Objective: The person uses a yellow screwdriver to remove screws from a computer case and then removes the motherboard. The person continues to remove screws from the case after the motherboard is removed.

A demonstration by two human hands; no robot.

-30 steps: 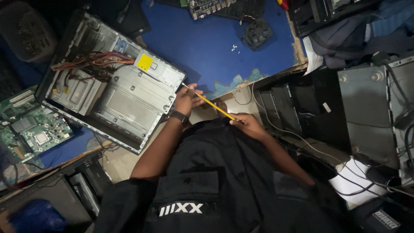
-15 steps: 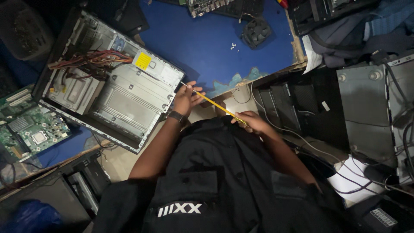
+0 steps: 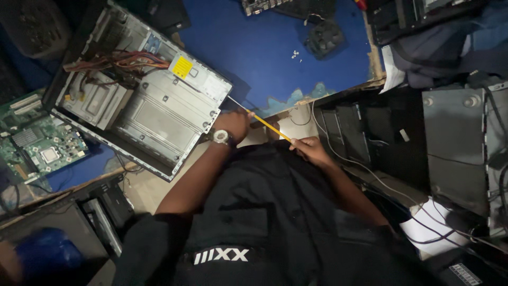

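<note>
We see a yellow screwdriver [image 3: 271, 126] held across both hands at the near edge of the blue desk [image 3: 264, 53]. The right hand [image 3: 312, 151] is closed around the handle end, which gives it the turning grip; the left hand [image 3: 233, 124], with a watch on its wrist, is closed about the shaft nearer the tip, which would steady it. The thin metal tip points at the near corner of the open case [image 3: 143, 106] and looks to touch it, though we cannot tell whether it sits in a screw.

The case lies on its side on the desk, lid off, so its inside faces up. In it we see a grey metal drive cage, a power unit with a yellow label, and a bundle of red and orange wires. A green board [image 3: 37, 145] lies just left of the case. Farther back on the desk lie a small fan [image 3: 324, 38] and a few loose screws [image 3: 295, 54].
</note>
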